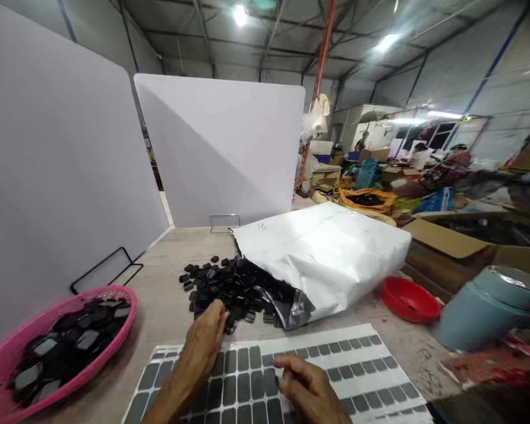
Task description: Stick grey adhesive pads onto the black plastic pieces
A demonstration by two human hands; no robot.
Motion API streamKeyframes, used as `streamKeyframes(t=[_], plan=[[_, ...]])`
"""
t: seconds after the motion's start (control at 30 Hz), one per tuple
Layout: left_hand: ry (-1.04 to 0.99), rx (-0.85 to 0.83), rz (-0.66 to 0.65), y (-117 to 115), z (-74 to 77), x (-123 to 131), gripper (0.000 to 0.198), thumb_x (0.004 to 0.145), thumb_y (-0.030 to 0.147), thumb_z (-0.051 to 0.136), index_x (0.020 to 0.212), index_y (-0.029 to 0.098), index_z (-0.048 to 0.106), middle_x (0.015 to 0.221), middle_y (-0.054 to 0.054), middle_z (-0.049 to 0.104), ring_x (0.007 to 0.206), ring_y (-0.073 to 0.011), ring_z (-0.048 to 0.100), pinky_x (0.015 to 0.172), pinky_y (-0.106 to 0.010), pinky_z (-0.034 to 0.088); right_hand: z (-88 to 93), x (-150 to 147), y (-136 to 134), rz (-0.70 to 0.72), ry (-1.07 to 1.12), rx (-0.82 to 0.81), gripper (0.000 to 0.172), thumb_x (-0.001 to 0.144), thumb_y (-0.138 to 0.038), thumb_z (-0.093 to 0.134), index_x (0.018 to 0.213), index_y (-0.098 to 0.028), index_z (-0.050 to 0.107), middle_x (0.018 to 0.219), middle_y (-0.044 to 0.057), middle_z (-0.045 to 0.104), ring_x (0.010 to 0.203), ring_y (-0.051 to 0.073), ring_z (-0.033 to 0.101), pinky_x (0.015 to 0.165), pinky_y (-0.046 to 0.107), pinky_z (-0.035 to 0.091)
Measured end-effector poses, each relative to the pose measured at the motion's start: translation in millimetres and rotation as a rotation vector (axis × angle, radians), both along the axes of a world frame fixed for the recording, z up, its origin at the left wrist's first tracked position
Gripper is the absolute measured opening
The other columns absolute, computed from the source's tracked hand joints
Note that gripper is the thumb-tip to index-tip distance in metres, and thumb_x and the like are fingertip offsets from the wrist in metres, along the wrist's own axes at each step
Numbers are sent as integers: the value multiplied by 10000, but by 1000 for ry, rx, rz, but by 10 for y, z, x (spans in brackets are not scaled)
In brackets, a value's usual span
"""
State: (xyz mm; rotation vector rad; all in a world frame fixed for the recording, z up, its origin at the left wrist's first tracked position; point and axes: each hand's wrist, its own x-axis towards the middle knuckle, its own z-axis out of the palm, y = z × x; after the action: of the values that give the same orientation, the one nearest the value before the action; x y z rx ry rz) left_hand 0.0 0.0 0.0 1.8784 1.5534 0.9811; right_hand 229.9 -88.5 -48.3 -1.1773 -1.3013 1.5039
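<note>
My left hand (206,331) is closed, knuckles up, at the near edge of a pile of small black plastic pieces (223,285). Its fingertips are hidden, so whatever they hold cannot be made out. Over a white sheet of dark grey stickers (244,387) is my right hand (311,388), its fingers bent and the index finger and thumb apart. No object shows between them. The sheet lies flat at the front of the table, with larger stickers on the left and smaller ones on the right. Behind it, the pile spills from the mouth of a white plastic bag (331,253).
A pink basket (130,312) of black pieces stands at the left. To the right are a red bowl (410,300), a blue-grey flask (481,312) and an open cardboard box (450,238). White panels (221,147) border the table; people (457,159) sit far back.
</note>
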Motion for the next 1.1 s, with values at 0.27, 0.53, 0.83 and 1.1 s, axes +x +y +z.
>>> streamKeyframes(t=[0.27, 0.53, 0.83, 1.1], plan=[[-877, -675, -375, -443, -408, 534, 556, 596, 444, 805, 1020, 171, 572, 757, 7, 589, 565, -103, 526, 532, -229, 391, 14, -88, -133, 9, 232, -73, 610, 692, -467, 722, 1235, -208, 621, 712, -25, 540, 527, 76, 396, 550, 237, 323], [-971, -820, -460, -631, -564, 706, 540, 503, 305, 900, 948, 142, 642, 754, -34, 683, 559, -113, 589, 535, -224, 426, 88, 49, -381, -119, 236, -291, 521, 617, -258, 664, 1134, -195, 681, 721, -23, 567, 559, 79, 428, 554, 221, 311], [-890, -864, -444, -662, -395, 766, 463, 552, 213, 806, 961, 137, 604, 811, -36, 690, 414, -45, 514, 365, -153, 303, -24, 103, -338, -470, -300, 432, 239, 889, -362, 520, 1040, -242, 661, 837, 25, 632, 762, 170, 593, 686, 255, 455], [-894, -931, -390, -640, -324, 797, 496, 498, 197, 771, 947, 133, 568, 780, -38, 701, 348, -39, 488, 317, -146, 268, -79, 54, -327, -347, -614, 682, 212, 943, -226, 374, 963, -226, 585, 771, 19, 583, 680, 154, 583, 626, 249, 444]])
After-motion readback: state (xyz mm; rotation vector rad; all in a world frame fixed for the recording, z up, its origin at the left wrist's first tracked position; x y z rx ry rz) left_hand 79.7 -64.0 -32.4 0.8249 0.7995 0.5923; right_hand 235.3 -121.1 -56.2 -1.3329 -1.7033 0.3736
